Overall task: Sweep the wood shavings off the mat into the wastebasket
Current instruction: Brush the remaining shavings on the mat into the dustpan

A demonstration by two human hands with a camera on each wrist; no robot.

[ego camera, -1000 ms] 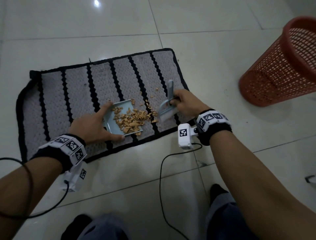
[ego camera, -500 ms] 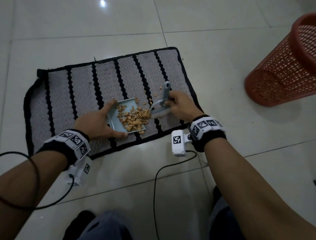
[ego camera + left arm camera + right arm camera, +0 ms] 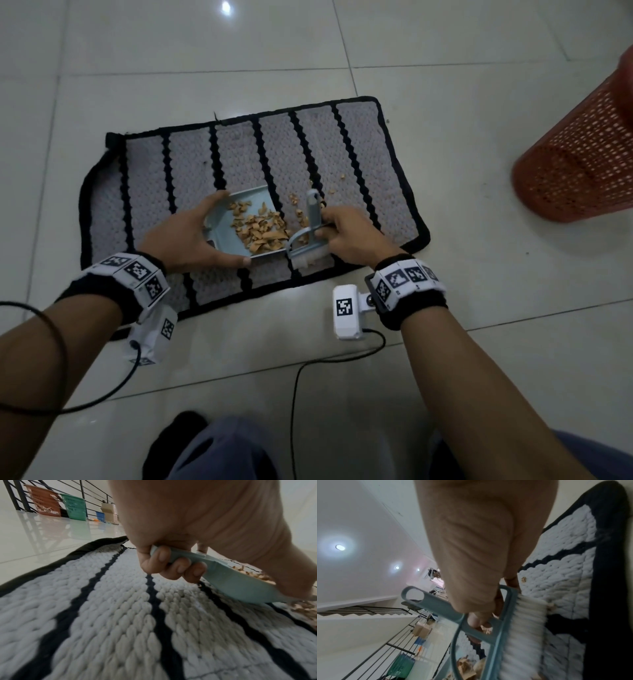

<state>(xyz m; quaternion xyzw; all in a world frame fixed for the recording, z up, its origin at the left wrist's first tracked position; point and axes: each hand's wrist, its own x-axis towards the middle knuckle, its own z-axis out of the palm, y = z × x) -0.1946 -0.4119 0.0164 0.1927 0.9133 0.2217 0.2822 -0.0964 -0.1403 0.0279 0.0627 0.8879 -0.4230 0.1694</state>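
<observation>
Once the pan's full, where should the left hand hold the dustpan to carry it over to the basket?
Keep the dustpan by its short rear handle, where the left hand grips now, coming from the closed back. Its open lip faces the brush, so lifting there tips the wood shavings backward, probably safest.

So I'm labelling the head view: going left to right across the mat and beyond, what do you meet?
Left hand → dustpan with wood shavings → brush → right hand → wastebasket, off the mat.
</observation>
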